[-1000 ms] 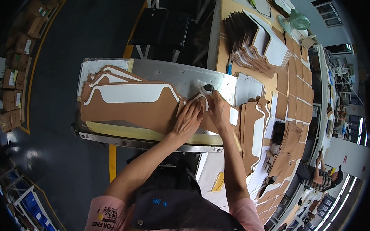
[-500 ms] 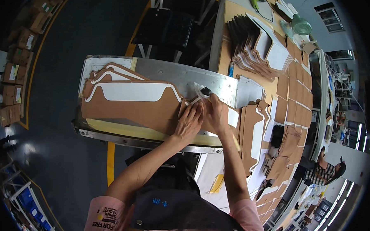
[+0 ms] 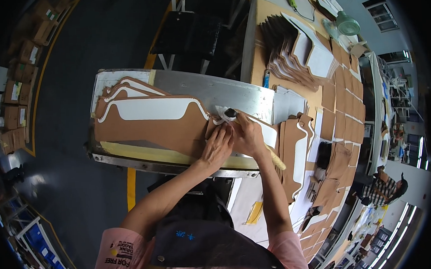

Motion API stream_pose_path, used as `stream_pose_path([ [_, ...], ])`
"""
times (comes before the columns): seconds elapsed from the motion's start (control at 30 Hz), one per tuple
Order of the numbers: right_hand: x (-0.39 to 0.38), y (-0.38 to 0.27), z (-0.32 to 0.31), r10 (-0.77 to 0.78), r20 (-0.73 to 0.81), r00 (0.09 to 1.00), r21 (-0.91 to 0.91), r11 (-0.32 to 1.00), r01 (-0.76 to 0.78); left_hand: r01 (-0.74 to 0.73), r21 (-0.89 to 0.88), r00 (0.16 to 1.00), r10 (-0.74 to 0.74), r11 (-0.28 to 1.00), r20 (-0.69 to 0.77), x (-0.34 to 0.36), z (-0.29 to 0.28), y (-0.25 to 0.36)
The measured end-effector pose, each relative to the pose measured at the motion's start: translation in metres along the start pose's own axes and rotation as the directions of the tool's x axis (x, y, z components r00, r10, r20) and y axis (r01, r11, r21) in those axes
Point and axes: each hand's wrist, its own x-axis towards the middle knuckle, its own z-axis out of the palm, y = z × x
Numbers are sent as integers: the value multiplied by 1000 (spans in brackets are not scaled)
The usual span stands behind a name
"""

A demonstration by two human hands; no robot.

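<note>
Panel [image 3: 269, 133] lies under the flattish left hand [image 3: 218, 147] and a right hand [image 3: 248, 135] seemingly gripping a dark-headed tool [image 3: 230, 113].

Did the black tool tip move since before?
Yes: the black tool tip moved left and toward the person, nearer the big brown piece, which stayed put.

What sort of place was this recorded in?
Most likely a workshop or small factory floor: matching brown-and-white cut pieces lie on a metal-topped bench, a fanned pile of similar pieces sits nearby, and cardboard boxes stand beyond a yellow floor line.
</note>
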Motion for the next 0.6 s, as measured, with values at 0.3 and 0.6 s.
stream_pose_path([
  [0.3, -31, 28, -11, 287, -304, 908, 71, 958, -279, -38, 50, 997, 41, 998, -58, 21, -8, 1],
  [0.6, -75, 49, 0, 401, -426, 811, 32, 903, -429, -102, -228, 985, 130, 968, 111, 89, -2, -4],
])
